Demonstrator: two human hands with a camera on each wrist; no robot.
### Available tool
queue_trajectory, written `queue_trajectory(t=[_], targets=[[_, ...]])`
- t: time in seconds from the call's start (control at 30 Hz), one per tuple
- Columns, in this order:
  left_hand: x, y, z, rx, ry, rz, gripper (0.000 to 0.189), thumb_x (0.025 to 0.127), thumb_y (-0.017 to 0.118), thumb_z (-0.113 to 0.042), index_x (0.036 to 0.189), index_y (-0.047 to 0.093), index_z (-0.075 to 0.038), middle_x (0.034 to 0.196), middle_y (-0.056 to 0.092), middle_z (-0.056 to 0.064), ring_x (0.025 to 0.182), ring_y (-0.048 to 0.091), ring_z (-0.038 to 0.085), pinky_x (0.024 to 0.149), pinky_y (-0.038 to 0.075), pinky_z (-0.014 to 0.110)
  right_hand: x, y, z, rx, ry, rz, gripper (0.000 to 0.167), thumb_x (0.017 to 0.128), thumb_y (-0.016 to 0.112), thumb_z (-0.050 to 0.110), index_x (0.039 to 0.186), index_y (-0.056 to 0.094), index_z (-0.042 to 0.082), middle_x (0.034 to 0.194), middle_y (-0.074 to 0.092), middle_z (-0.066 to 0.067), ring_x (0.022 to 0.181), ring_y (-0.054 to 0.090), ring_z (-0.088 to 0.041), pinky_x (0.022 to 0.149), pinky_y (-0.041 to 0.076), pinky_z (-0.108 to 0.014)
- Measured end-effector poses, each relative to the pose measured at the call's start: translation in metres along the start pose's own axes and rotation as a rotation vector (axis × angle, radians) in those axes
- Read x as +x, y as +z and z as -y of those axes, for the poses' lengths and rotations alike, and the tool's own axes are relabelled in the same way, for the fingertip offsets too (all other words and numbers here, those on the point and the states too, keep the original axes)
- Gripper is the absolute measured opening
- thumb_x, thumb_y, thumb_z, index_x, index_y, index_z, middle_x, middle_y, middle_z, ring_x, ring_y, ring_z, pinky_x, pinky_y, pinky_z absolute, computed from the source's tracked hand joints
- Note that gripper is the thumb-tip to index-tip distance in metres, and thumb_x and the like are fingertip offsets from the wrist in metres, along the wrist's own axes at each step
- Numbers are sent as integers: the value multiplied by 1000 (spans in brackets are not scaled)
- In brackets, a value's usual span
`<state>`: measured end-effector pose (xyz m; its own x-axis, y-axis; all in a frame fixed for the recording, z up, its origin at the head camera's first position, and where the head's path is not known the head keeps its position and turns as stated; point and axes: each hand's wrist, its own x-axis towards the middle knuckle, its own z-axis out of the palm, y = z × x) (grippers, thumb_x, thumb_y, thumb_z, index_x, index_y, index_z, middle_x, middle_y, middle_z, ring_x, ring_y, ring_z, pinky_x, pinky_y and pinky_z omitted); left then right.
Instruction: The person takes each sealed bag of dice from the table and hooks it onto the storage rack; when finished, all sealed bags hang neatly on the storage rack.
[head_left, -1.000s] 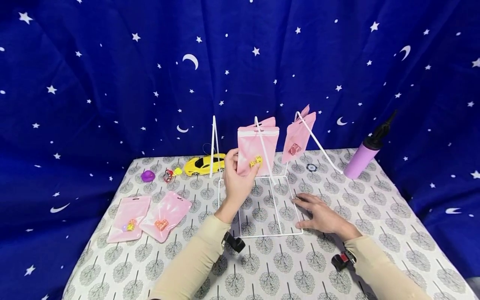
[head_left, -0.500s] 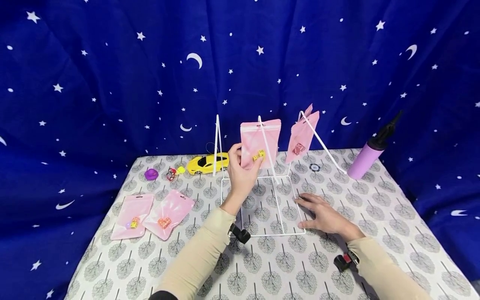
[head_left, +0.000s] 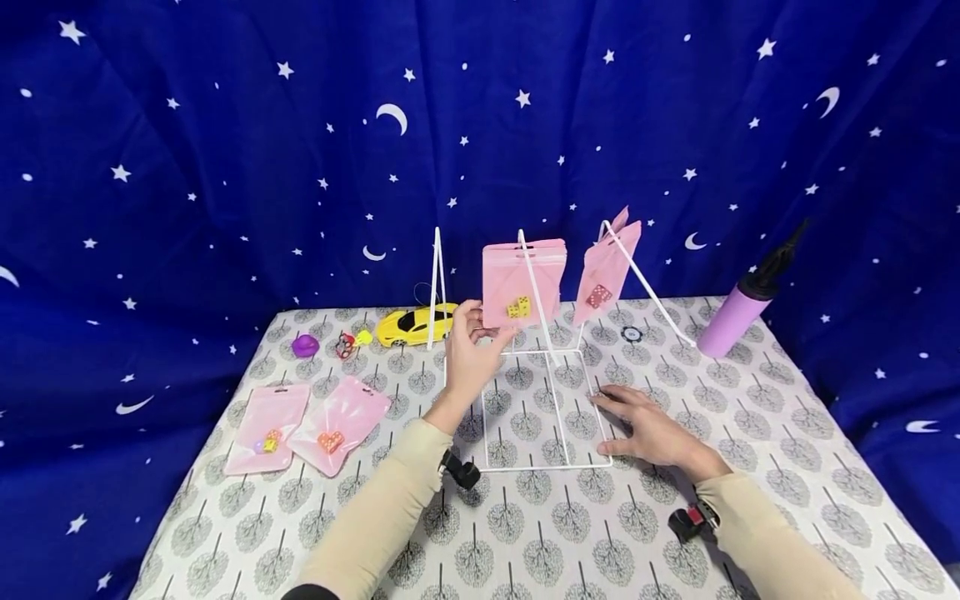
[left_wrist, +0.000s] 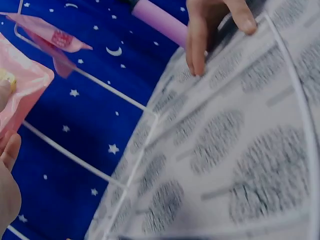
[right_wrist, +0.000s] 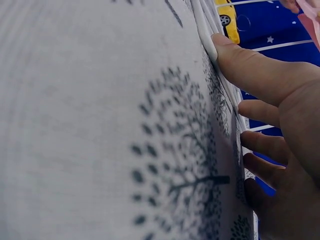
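Note:
A white wire display rack [head_left: 545, 468] stands mid-table. On its middle arm hangs a pink zip pouch [head_left: 498, 279] showing yellow dice; another pouch edge shows behind it. My left hand [head_left: 474, 358] is at the pouch's lower left corner, thumb just under the bottom edge and fingers spread apart from it. In the left wrist view a fingertip [left_wrist: 11, 150] lies right at the pink pouch's edge. My right hand [head_left: 648, 427] rests with extended fingers at the rack's right base wire; its thumb [right_wrist: 232, 52] presses the wire in the right wrist view.
Pink pouches with red dice [head_left: 609, 271] hang on the right arm. Two more pouches [head_left: 262, 417] lie at left. Behind them sit a purple toy [head_left: 305, 346], small red and yellow toys [head_left: 347, 344] and a yellow toy car [head_left: 412, 327]. A purple pump [head_left: 735, 321] stands at right.
The pouch has moved back and up along the middle arm, in line with the one behind. My left thumb has slid down off its front. The right hand has kept its place.

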<state>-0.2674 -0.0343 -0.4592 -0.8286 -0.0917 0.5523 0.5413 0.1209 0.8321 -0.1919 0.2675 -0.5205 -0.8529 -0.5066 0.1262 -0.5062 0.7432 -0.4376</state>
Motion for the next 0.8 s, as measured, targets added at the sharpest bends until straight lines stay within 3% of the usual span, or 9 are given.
queue_trajectory(t=[0.17,0.33,0.43,0.67,0.8], targets=[[-7,-21,10,55,20,87,62,74,84,-8,125,49,1,103,61,16,88,64,31,80,59,35,0,1,1,3,-2,-4,85,72,81,47,140,51,6,149,38,-28,134,34,-51,103,28,-75],[-14,-59,12,189,54,176,58,75,83,-9,123,52,2,104,63,14,91,64,33,78,60,35,2,0,3,1,-19,-13,85,72,81,46,140,51,6,148,39,-28,133,35,-52,102,28,-76],[-19,-86,12,237,18,217,55,76,82,-7,122,53,3,105,64,14,91,64,38,79,60,37,1,-1,3,-6,-15,-23,84,72,81,46,140,52,5,147,39,-29,133,35,-52,101,28,-76],[-33,-143,14,367,-79,272,63,77,81,-13,130,50,-2,112,62,15,95,63,32,83,58,39,-2,-3,3,-6,-20,-33,84,72,81,46,139,52,4,146,40,-29,132,36,-52,100,28,-77],[-44,-177,10,386,-156,295,70,77,81,-8,137,45,-5,117,60,20,99,62,40,87,57,48,-1,-3,5,-1,-13,-16,84,72,81,45,139,52,4,147,39,-29,133,35,-52,102,28,-76]])
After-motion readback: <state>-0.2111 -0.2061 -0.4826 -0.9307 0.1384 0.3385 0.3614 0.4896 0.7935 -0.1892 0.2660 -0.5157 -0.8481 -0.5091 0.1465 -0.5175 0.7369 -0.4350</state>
